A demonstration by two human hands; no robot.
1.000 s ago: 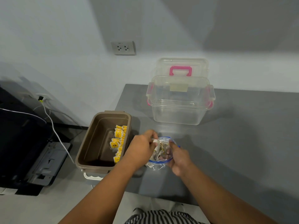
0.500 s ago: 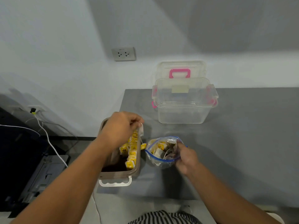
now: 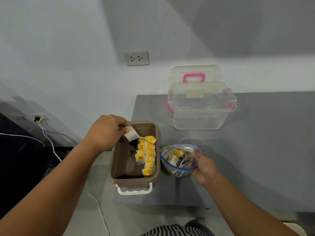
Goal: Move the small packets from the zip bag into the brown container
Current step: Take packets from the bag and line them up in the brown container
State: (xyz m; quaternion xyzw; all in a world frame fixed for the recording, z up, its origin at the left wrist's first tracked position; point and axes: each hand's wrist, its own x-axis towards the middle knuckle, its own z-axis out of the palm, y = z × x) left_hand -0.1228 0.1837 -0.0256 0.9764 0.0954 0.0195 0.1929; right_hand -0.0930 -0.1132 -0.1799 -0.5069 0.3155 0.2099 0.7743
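The left hand (image 3: 106,132) pinched a small packet (image 3: 130,135) over the far end of the brown container (image 3: 134,181), where yellow-tagged packets (image 3: 147,155) lined the right wall; just beside it, the zip bag (image 3: 177,160), holding more packets, was gripped at its rim by the right hand (image 3: 203,167)
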